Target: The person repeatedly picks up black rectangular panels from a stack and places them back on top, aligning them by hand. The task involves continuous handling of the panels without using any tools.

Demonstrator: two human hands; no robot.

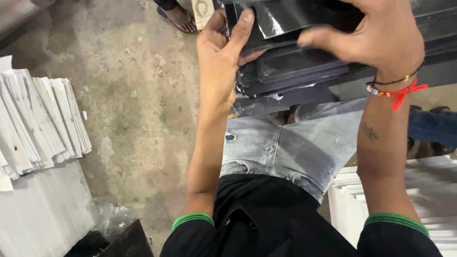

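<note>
Both hands grip a stack of glossy black sheets [295,52]
Left hand [221,57] clamps the end; right hand [376,35] presses on top; best keep edges flush

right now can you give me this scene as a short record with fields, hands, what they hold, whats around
left hand: left hand grips the near left end of the black glossy panels, thumb on top
right hand: right hand lies over the top of the stack, fingers curled on it
panels: several flat black pieces, stacked, above the lap
wrist: red thread bracelet on the right wrist
left side: white sheet stacks on the concrete floor
far edge: a sandalled foot of another person
</note>
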